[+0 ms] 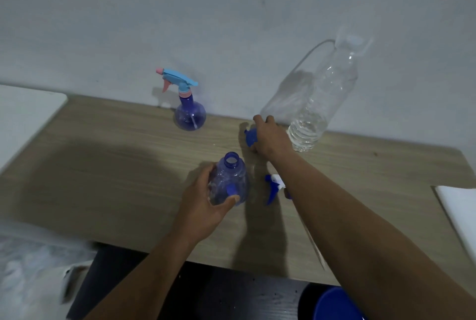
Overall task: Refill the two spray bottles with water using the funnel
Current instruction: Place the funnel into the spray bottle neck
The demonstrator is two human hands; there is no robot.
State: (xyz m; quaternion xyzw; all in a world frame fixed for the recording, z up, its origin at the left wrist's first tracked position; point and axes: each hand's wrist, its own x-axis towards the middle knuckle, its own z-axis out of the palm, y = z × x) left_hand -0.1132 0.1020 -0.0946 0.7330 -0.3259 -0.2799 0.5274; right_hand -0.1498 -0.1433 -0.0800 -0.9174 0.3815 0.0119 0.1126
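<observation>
Items on my feed, each placed from the open bottle.

1. Open bottle [230,180]: blue-tinted, clear, neck uncapped, upright on the wooden table [116,165]. My left hand [203,206] holds it, fingers behind and thumb across the front; the lower body is partly covered.
2. Funnel [250,139]: blue, just beyond the open bottle and to its right. My right hand [268,137] is curled over it, holding it, so only one blue edge shows; I cannot make out its spout.
3. Spray head [273,186]: blue and white, lying on the table just right of the open bottle, half hidden by my right forearm.
4. Second spray bottle [190,113]: round purple body, pale blue and pink trigger head on, well beyond the open bottle to the left, by the wall.
5. Water bottle [319,103]: large, clear, beyond and right of the open bottle; cap blurred, water level hard to read.
6. White sheet [461,209]: far right, cut off by the frame.
7. Blue round thing [337,305]: nearer than the open bottle, cut off at the bottom edge.
</observation>
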